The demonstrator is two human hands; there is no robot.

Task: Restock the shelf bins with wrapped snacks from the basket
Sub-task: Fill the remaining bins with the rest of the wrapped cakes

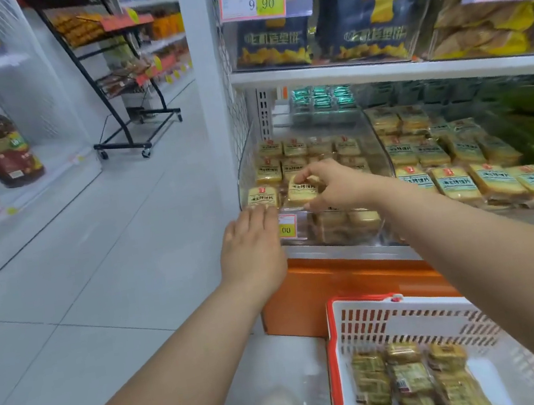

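1. Hands work apart: the right hand (335, 185) pinches a wrapped snack (301, 190) over the clear bin (380, 148) at the shelf's left end; the left hand (252, 238) lies flat, fingers straight, against the bin's front left corner.
2. Snack sits tilted, long axis running left to right, just left of the right fingers, above the front row.
3. Basket (360, 312) below the shelf holds more snacks, nearer the right arm.
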